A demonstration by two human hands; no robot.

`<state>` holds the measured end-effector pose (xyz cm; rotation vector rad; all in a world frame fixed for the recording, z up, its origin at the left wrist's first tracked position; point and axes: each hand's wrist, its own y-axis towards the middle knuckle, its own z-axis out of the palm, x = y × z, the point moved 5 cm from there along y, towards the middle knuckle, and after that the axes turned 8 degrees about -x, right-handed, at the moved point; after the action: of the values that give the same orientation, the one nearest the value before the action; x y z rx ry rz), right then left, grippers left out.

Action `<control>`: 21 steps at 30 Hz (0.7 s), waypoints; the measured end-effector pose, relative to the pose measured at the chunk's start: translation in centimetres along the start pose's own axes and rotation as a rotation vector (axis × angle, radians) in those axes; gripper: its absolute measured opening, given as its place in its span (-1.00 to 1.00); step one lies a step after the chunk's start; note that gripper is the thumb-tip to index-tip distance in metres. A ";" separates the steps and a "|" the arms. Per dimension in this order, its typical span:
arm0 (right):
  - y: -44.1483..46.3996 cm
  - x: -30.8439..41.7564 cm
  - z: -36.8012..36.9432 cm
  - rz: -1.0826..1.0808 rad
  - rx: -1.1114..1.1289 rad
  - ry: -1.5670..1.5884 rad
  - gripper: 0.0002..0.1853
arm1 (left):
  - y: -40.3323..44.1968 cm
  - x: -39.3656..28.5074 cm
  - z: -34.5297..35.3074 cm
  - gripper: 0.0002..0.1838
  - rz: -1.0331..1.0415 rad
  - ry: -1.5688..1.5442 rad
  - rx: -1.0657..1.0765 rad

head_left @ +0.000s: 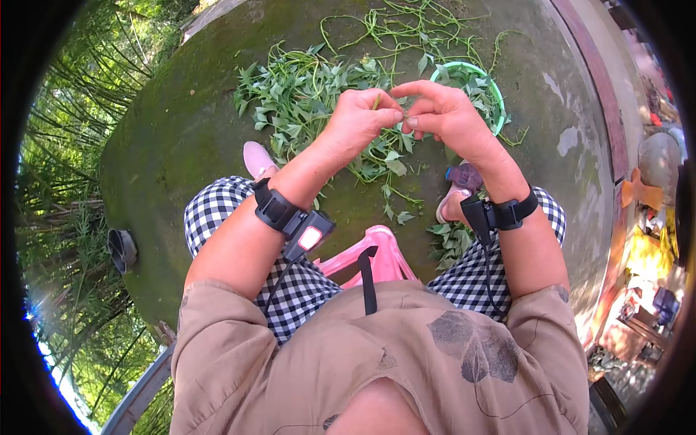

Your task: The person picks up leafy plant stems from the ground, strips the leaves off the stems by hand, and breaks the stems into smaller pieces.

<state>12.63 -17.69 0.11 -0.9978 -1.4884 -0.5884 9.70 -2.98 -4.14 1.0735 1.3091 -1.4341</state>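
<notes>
Above the leaf pile, my left hand (362,116) is closed in a pinch on a thin green stem (377,102), whose short end sticks up between the fingers. My right hand (446,116) meets it fingertip to fingertip, thumb and fingers drawn together; what they pinch is too small to make out. Leafy green vines (290,90) lie heaped on the ground below and left of my hands. Just beyond my right hand is a round container with a light green rim (498,94), holding more leaves. Bare, stripped-looking stems (391,32) are strewn farther out.
Between my knees is a pink plastic stool (377,250). Loose leaves (453,243) lie near my right foot. A dark round pot (122,250) sits at the left by dense greenery. Along the right runs a raised reddish edge (598,80), with assorted household items beyond.
</notes>
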 end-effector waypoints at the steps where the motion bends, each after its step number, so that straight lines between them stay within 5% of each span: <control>1: -0.1 0.1 0.2 0.015 0.008 0.002 -0.57 | -0.1 0.2 -0.1 -0.88 -0.030 -0.021 -0.018; 10: 0.5 -0.7 -0.6 -0.033 -0.135 -0.111 -0.91 | -0.6 0.1 -0.6 -0.90 -0.171 -0.173 -0.069; 16: 0.6 -0.9 0.0 -0.309 -0.185 -0.326 -0.87 | -0.5 0.3 -0.7 -0.90 -0.189 -0.227 -0.025; 21: 0.7 -1.8 0.4 -0.139 -0.159 -0.102 -0.89 | -0.4 0.8 -0.9 -0.90 -0.202 -0.232 -0.052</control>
<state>12.93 -17.45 -1.88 -1.0652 -1.6298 -0.7749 9.13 -2.12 -4.86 0.7317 1.3057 -1.6115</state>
